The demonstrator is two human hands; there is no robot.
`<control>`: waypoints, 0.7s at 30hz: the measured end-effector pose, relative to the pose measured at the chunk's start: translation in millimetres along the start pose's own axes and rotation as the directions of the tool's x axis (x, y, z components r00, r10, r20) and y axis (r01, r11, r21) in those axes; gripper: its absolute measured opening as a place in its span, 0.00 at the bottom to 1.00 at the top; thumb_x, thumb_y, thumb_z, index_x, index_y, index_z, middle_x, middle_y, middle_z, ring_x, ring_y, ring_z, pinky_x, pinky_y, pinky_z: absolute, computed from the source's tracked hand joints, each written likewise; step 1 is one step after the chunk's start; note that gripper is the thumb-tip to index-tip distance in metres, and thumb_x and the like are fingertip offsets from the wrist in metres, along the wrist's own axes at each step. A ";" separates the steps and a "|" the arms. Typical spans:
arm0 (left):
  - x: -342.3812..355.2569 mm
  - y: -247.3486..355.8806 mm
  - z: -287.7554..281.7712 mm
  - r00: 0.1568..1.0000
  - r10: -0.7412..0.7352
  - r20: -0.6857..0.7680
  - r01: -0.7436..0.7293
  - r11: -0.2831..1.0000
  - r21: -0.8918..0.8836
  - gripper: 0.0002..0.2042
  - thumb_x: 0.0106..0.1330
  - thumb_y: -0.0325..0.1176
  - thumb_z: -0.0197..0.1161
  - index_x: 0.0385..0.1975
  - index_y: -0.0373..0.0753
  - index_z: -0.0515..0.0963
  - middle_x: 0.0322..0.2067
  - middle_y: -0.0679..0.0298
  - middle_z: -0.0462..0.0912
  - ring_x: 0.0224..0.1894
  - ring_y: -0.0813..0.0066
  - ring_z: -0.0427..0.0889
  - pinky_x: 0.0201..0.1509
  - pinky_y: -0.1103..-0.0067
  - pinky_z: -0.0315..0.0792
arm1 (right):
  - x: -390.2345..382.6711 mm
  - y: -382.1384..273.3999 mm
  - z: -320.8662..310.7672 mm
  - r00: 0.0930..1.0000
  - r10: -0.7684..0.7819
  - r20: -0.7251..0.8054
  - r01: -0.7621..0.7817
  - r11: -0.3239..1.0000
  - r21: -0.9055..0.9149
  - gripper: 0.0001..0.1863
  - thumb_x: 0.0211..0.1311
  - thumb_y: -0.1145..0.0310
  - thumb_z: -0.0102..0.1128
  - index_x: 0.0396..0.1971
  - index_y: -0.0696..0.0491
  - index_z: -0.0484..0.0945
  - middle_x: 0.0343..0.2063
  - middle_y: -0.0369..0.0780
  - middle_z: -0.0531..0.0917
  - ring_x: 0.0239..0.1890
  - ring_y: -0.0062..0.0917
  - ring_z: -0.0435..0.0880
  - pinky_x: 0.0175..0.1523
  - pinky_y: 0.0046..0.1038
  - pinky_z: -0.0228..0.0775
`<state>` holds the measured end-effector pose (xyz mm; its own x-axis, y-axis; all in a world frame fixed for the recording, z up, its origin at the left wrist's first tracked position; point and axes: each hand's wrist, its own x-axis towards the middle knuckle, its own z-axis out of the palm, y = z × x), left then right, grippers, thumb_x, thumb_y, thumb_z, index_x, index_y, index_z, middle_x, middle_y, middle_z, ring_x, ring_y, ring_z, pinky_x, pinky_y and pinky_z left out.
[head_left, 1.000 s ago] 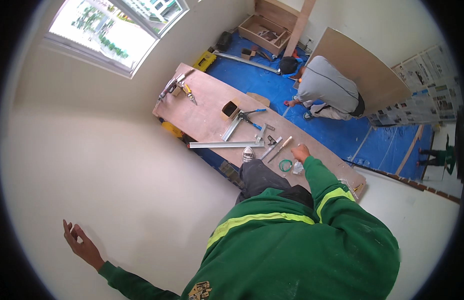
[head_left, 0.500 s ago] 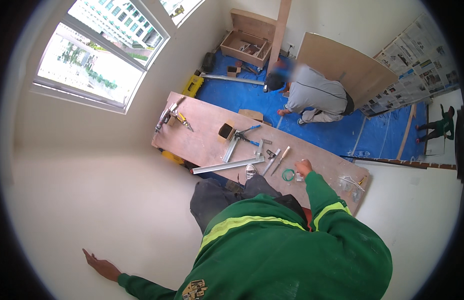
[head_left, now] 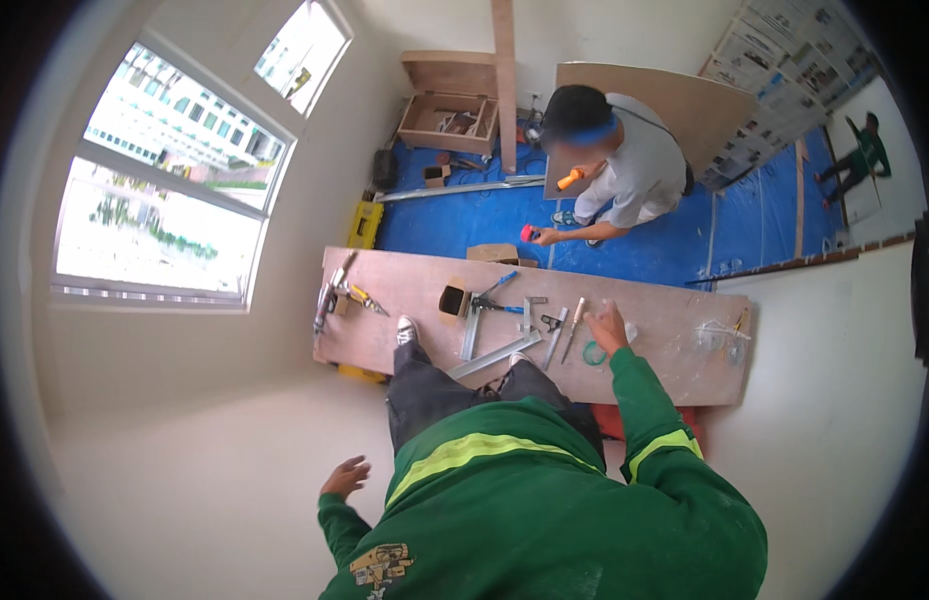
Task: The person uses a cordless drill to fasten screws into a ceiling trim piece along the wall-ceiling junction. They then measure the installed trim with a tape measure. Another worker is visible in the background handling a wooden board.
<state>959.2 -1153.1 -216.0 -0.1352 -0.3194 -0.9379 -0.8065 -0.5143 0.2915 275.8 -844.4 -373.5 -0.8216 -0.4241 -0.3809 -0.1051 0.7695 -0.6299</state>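
Observation:
My right hand (head_left: 608, 330) is over the right part of a wooden board (head_left: 380, 263), its fingers curled together. What it holds, if anything, I cannot make out. Just below it lies a green ring of tape or cord (head_left: 595, 353); a small clear bag (head_left: 631, 331) is beside it. To its left are a wooden-handled pointed tool (head_left: 575, 330) and a metal bar (head_left: 552, 345). My left hand (head_left: 347, 477) hangs out at the left before the white wall, empty, fingers apart. My left shoe (head_left: 408, 330) and right shoe (head_left: 520, 359) show at the board.
Blue-handled pliers (head_left: 497, 303), metal channels (head_left: 495, 356), a small open box (head_left: 454, 298), yellow-handled snips (head_left: 366, 298) and a drill-like tool (head_left: 330, 298) lie on the board. Beyond it, a co-worker (head_left: 640, 150) holds an orange-handled tool (head_left: 571, 179) and a red round thing (head_left: 530, 233) over blue sheeting (head_left: 425, 222).
My left hand has come in from the far left toward my body. My left shoe now shows on the board. The co-worker has risen from bending low to the floor.

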 end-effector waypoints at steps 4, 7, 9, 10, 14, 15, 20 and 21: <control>91.7 70.6 -20.2 0.975 0.218 -0.036 -0.215 0.974 0.072 0.31 0.78 0.41 0.64 0.77 0.38 0.66 0.56 0.59 0.84 0.54 0.66 0.84 0.56 0.69 0.80 | 9.1 -108.5 18.9 0.979 -0.052 -0.196 0.081 0.987 0.140 0.47 0.63 0.49 0.72 0.72 0.64 0.63 0.62 0.63 0.76 0.66 0.56 0.76 0.70 0.44 0.69; 136.7 107.1 -64.7 0.979 0.201 0.024 -0.200 0.979 -0.035 0.32 0.78 0.40 0.64 0.77 0.37 0.64 0.53 0.60 0.84 0.51 0.67 0.85 0.55 0.69 0.80 | 14.2 -175.2 42.1 0.976 0.063 -0.209 -0.017 0.976 0.215 0.52 0.62 0.45 0.74 0.74 0.64 0.61 0.64 0.63 0.75 0.67 0.57 0.75 0.71 0.48 0.69; 153.7 125.0 -106.3 0.993 0.105 0.050 -0.103 0.994 -0.041 0.34 0.76 0.41 0.65 0.78 0.36 0.63 0.52 0.61 0.84 0.51 0.68 0.85 0.54 0.69 0.80 | 22.6 -207.2 66.3 0.934 0.116 -0.338 -0.090 0.992 0.090 0.51 0.59 0.47 0.77 0.73 0.60 0.63 0.62 0.59 0.76 0.64 0.54 0.77 0.67 0.48 0.73; 157.5 132.4 -130.8 0.992 0.116 0.050 -0.113 0.992 -0.059 0.34 0.76 0.40 0.65 0.78 0.35 0.62 0.52 0.62 0.83 0.49 0.68 0.85 0.54 0.69 0.80 | 27.4 -217.8 78.3 0.904 0.071 -0.423 -0.073 0.997 0.011 0.50 0.58 0.48 0.79 0.72 0.59 0.64 0.61 0.57 0.77 0.63 0.53 0.78 0.64 0.48 0.74; 162.2 152.0 -223.8 0.962 0.251 -0.111 -0.261 0.962 -0.084 0.33 0.76 0.42 0.66 0.76 0.38 0.65 0.53 0.62 0.83 0.50 0.67 0.85 0.55 0.67 0.80 | 61.0 -237.8 104.8 0.858 -0.015 -0.514 -0.092 0.979 -0.181 0.50 0.57 0.46 0.78 0.71 0.59 0.64 0.61 0.58 0.77 0.65 0.55 0.77 0.64 0.51 0.74; 160.9 151.2 -245.3 0.961 0.221 -0.169 -0.237 0.968 -0.082 0.33 0.76 0.44 0.67 0.76 0.39 0.66 0.53 0.62 0.83 0.51 0.65 0.85 0.56 0.64 0.80 | 66.7 -238.9 106.4 0.894 0.128 -0.429 -0.212 0.965 -0.153 0.49 0.58 0.47 0.78 0.70 0.60 0.64 0.61 0.58 0.77 0.64 0.55 0.77 0.65 0.51 0.74; 150.5 118.1 -301.9 0.872 0.236 -0.429 -0.381 0.877 -0.292 0.30 0.77 0.43 0.64 0.75 0.39 0.67 0.54 0.61 0.82 0.55 0.63 0.84 0.58 0.64 0.79 | 81.4 -243.3 99.1 0.921 0.075 -0.382 -0.112 0.991 -0.076 0.45 0.58 0.55 0.79 0.67 0.63 0.64 0.64 0.60 0.75 0.66 0.53 0.77 0.69 0.49 0.72; 145.9 106.6 -299.5 0.846 0.181 -0.501 -0.377 0.868 -0.324 0.30 0.77 0.42 0.63 0.75 0.39 0.67 0.53 0.61 0.82 0.55 0.63 0.83 0.59 0.64 0.78 | 83.0 -244.7 99.1 0.921 0.026 -0.388 -0.062 0.995 -0.080 0.43 0.59 0.57 0.78 0.67 0.63 0.65 0.63 0.60 0.76 0.65 0.54 0.78 0.69 0.48 0.72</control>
<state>1025.9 -1492.9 -265.4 0.0277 -0.7620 -0.6470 -0.4627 -0.5835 0.6674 288.8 -1115.2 -318.1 -0.9771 -0.1852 -0.1050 -0.0983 0.8299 -0.5492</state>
